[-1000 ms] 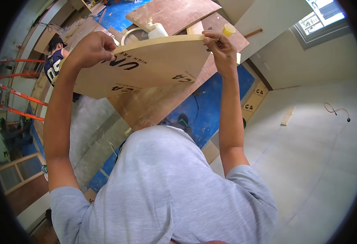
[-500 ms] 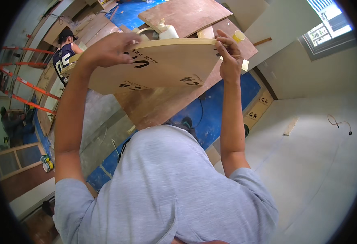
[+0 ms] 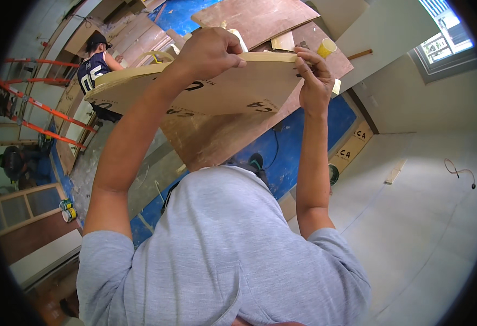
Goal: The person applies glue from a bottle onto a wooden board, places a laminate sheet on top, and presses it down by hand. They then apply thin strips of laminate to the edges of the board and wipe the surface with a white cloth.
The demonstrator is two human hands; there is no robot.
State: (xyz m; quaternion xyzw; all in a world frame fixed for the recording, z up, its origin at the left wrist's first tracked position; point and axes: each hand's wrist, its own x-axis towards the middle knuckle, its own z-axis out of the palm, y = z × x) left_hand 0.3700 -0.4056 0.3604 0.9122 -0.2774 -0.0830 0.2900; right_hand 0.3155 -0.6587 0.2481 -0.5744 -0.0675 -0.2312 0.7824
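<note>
A brown board (image 3: 233, 98) with dark printed marks stands tilted before me, its pale edge strip (image 3: 271, 56) running along the top. My left hand (image 3: 208, 54) is closed at that top edge, thumb and fingers pinched together near the middle. At the board's right corner, my right hand (image 3: 315, 79) grips the edge between thumb and fingers. Behind my left hand, a white bottle (image 3: 237, 39) is partly hidden. A pale curved strip (image 3: 154, 56) loops up behind the board's left part; where it ends I cannot tell.
Brown sheets (image 3: 260, 22) lie beyond the board, with a yellow cup (image 3: 327, 48) at their right. A person in a dark sleeveless top (image 3: 94, 68) works at far left, near an orange ladder (image 3: 42, 111). Another person (image 3: 18, 163) is further left. Blue sheeting (image 3: 303, 146) covers the floor.
My left hand has moved right along the top edge, from open fingers to a pinch. My right hand keeps its hold at the corner. The view has shifted slightly.
</note>
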